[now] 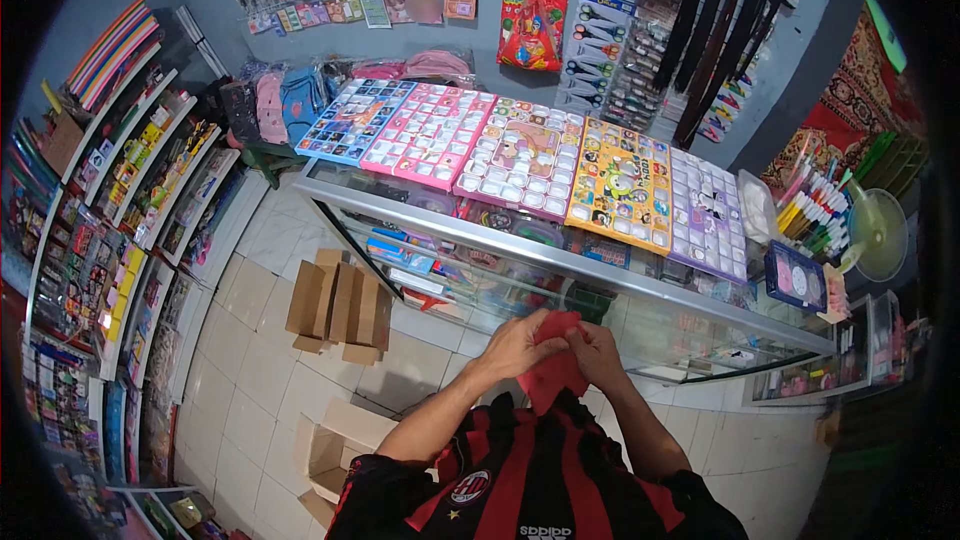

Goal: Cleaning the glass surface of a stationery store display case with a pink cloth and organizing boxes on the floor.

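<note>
A piece of thin red material, cloth or a soft bag [553, 371], hangs between my two hands in front of my chest. My left hand [523, 343] pinches its upper left edge between thumb and fingers. On the upper right, my right hand [596, 351] grips the same red piece, its fingertips close to the left thumb. Beyond the hands stands a glass display counter with a metal edge [480, 229]. On its top lie several shallow compartment boxes in a row, among them a blue one [352, 120], a yellow one [621, 184] and a purple one [707, 214].
Open cardboard boxes [367, 307] stand on the tiled floor, another [330, 457] nearer on the left. Curved shelves of small goods [131, 165] line the left side. Scissors on a card [596, 52] hang behind the counter. Pens [814, 217] stand at its right end.
</note>
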`<state>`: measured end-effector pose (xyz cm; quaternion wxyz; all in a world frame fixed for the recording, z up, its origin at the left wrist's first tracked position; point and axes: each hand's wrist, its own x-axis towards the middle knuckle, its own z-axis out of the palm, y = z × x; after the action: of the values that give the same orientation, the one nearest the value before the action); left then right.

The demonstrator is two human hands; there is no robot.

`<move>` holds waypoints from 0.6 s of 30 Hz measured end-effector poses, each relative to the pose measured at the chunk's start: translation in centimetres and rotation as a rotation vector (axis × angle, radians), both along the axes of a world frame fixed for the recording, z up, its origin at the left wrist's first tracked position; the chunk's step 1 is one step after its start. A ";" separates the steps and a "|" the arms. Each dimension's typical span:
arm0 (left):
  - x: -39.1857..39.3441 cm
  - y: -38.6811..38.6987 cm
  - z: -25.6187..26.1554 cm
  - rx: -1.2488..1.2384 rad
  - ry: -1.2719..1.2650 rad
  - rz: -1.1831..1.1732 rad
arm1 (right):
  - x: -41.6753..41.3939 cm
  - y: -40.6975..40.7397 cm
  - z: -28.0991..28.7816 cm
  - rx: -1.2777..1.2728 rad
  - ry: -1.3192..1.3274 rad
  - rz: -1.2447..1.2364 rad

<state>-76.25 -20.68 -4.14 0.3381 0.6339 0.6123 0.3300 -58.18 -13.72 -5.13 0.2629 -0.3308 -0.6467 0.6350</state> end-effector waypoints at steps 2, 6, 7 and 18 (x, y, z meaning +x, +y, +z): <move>0.2 0.2 -1.8 0.192 -0.446 0.164 | 0.1 -0.1 0.6 -0.082 0.038 0.040; -0.7 -0.2 -2.2 0.111 -0.499 0.298 | 0.5 -0.5 0.2 -0.256 0.074 0.019; -0.4 -0.2 -3.3 0.181 -0.621 0.298 | 0.6 -0.6 0.0 -0.257 0.070 0.030; -1.9 -5.4 -10.9 0.017 -0.835 0.497 | 1.1 0.4 -4.1 -0.067 -0.131 -0.099</move>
<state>-78.10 -26.04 -15.02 0.4605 0.2846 0.5545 0.6321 -57.04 -13.30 -9.24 0.2400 -0.4118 -0.6237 0.6195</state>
